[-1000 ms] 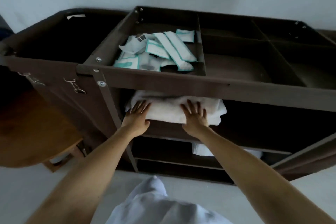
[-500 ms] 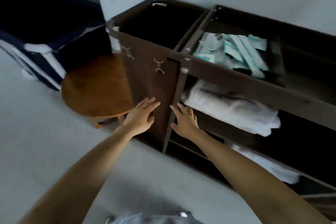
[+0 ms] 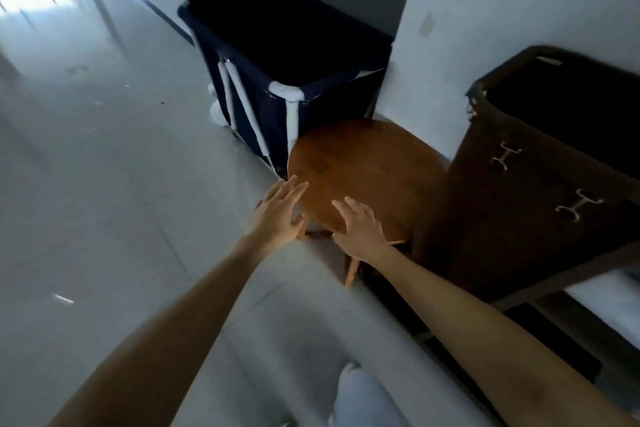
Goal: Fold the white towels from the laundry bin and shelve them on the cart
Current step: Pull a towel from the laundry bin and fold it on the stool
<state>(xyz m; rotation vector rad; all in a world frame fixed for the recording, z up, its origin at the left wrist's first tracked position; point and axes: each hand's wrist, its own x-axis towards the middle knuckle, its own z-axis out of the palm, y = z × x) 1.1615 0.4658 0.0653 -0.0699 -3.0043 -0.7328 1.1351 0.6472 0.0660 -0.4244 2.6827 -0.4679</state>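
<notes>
Neither hand holds anything, so I'd judge this to be the gap between one towel and the next: a fetch from the bin [image 3: 266, 111] looks like the step in hand. The bin stands at the back left against the wall, dark fabric on a white frame. Its inside is too dark from here to tell whether any towels lie in it. In front of it, just beside its near corner, is a round wooden table [image 3: 377, 163] with nothing on its top. To the right is the brown cart [image 3: 512, 225], and a white towel [image 3: 609, 302] already lies on the shelf at the far right edge.

The next move, as I read it, calls for a reach past the table and down over the bin's rim to take a towel. The table would do as a place to fold it before it goes on the cart. The table stands close in the way, so the reach has to clear its top.

Both bare arms are stretched forward and low. The left hand [image 3: 278, 210] hangs at the table's near left edge, palm down, with straight fingers lying almost together. The right hand [image 3: 360, 229] is over the near edge, palm down, with fingers loosely spread and slightly bent. I cannot tell whether either hand touches the wood.
</notes>
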